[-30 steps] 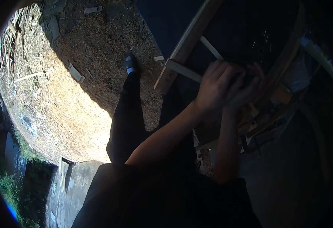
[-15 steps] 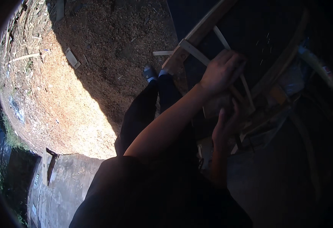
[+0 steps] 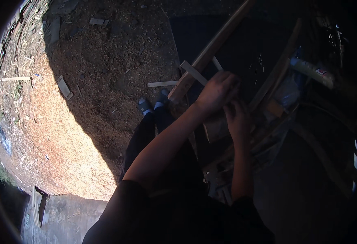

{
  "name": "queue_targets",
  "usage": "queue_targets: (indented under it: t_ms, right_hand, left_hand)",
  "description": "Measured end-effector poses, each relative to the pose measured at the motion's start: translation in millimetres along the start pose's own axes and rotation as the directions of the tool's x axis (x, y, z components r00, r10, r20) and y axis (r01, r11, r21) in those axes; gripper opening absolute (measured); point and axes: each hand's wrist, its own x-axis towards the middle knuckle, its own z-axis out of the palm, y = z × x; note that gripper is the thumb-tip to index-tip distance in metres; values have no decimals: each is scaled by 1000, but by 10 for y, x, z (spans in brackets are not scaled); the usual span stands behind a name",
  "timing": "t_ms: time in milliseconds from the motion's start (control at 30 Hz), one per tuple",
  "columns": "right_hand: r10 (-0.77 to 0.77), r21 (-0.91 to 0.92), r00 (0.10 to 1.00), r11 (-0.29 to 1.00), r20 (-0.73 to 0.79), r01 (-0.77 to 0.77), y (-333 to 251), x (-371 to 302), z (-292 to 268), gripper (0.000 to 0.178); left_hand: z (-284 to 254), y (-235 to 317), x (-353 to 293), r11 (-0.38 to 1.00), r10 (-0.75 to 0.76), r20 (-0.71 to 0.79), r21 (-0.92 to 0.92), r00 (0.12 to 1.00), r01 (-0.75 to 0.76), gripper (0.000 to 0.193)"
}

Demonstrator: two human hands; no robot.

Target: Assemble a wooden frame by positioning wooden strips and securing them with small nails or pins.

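My left hand (image 3: 218, 92) is closed, fingers curled, over the dark work area right of my legs. A short pale wooden slat (image 3: 194, 72) runs from beside a long wooden beam (image 3: 211, 48) to the back of this hand. Another thin slat (image 3: 217, 63) disappears beneath its knuckles. Just below, my right hand (image 3: 238, 118) has its fingers bent up against the left one's fingertips. Whatever lies between the two hands is hidden by fingers and shadow. A wooden block (image 3: 214, 130) sits under my wrists.
At the right, a second long timber (image 3: 277, 67) slants beside a pale bottle-like cylinder (image 3: 311, 72). A small orange-brown piece (image 3: 274, 108) lies near it. Wood shavings (image 3: 70, 142) cover the ground at left, with scattered offcuts (image 3: 65, 87). My feet (image 3: 152, 103) stand near the beam's end.
The whole view has shifted, so the scene sits further left. My right hand, earlier lower with fingers apart, has come up to meet my left hand's fingers.
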Motion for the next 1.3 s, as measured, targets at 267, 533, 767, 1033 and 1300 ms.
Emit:
queue_targets:
  t_ms: [267, 533, 767, 1033, 1300]
  right_hand:
    - [14, -15, 1000, 1000, -1, -14, 130, 42, -8, 27]
    - [-62, 64, 996, 996, 69, 58, 427, -99, -91, 28]
    - [-159, 36, 987, 987, -2, 159, 419, -60, -29, 33]
    - [-131, 103, 989, 985, -67, 138, 218, 28, 112, 30]
    - [-107, 128, 985, 984, -133, 124, 162, 79, 234, 31]
  left_hand:
    - [-371, 212, 114, 985, 103, -82, 149, 991, -90, 16]
    - [-750, 1, -555, 858, -33, -485, 435, 874, 274, 22]
    - [-933, -358, -118, 914, 61, -613, 351, 788, 203, 18]
    - [-1226, -479, 243, 959, 108, -635, 270, 765, 89, 16]
    - [-1204, -255, 252, 923, -379, -460, -120, 803, 366, 20]
